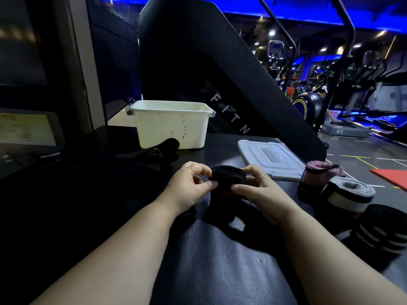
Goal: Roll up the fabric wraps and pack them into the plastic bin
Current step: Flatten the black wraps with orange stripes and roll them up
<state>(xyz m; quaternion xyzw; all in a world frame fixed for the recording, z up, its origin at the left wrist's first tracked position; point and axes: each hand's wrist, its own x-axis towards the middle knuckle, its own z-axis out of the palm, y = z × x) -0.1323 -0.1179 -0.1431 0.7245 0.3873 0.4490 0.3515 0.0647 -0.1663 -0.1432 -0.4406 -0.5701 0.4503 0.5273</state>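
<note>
Rising behind everything is a black slanted machine panel (pixel 198 51) with pale letters reading "FITN" along its lower edge, and gym machines stand under blue lights far off to the right. Below it spreads a dark textured work surface (pixel 209 260), on which all the task's things lie.

A white plastic bin (pixel 171 126) stands upright at the back of the surface, left of centre, with dark specks on its near wall. Its inside cannot be seen from this angle. The bin's pale lid (pixel 271 159) lies flat to the right of it, well apart, near the right edge of the surface. A loose black wrap (pixel 158 150) lies unrolled just in front of the bin's left corner.

Three rolled wraps sit in a cluster at the right edge, near the lid's front corner: a pink roll (pixel 317 172) farthest back, a grey and white roll (pixel 350 190) just beside it, and a black striped roll (pixel 383 230) nearest the person.

Both bare forearms reach in from the bottom. The left hand (pixel 187 186) pinches the left side of a half-rolled black wrap (pixel 226 175) between curled fingers and thumb. The right hand (pixel 259 188) grips the roll's right side, with its thumb laid across the front. The roll is held at the middle of the surface, well short of the bin, and its free tail hangs down onto the surface between the wrists.
</note>
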